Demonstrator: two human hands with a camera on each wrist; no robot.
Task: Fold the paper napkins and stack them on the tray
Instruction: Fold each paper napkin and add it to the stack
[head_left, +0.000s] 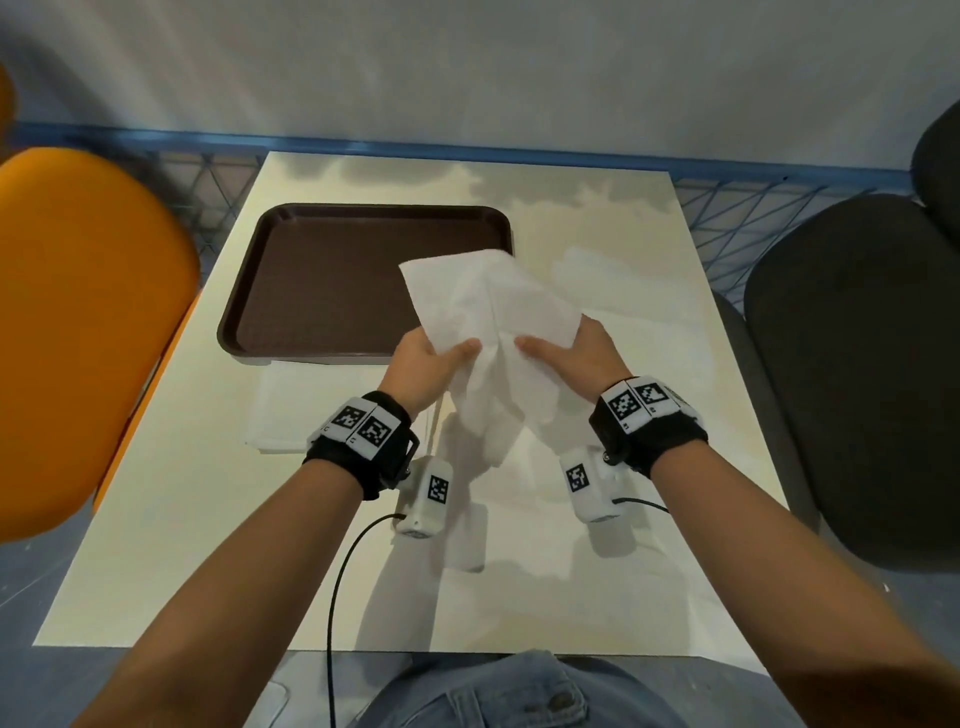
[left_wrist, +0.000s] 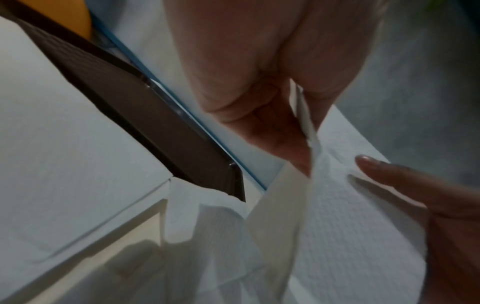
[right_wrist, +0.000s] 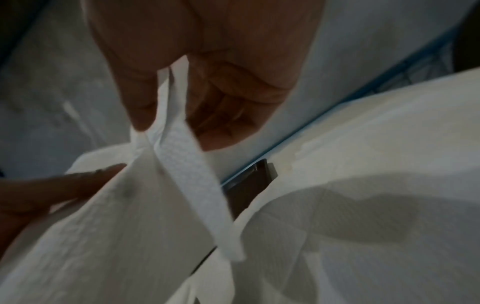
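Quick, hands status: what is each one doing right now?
Left hand: closed, pinching the white napkin near its left edge.
Right hand: closed, pinching the same napkin on its right side, held up above the table.

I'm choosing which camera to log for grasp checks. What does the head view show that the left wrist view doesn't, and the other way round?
Only the head view shows the whole brown tray bare of napkins, the napkin pile on the table in front of it, and both chairs. Only the left wrist view shows the left hand pinching the paper napkin's edge between thumb and fingers. Both show the right hand on the napkin, held off the table.
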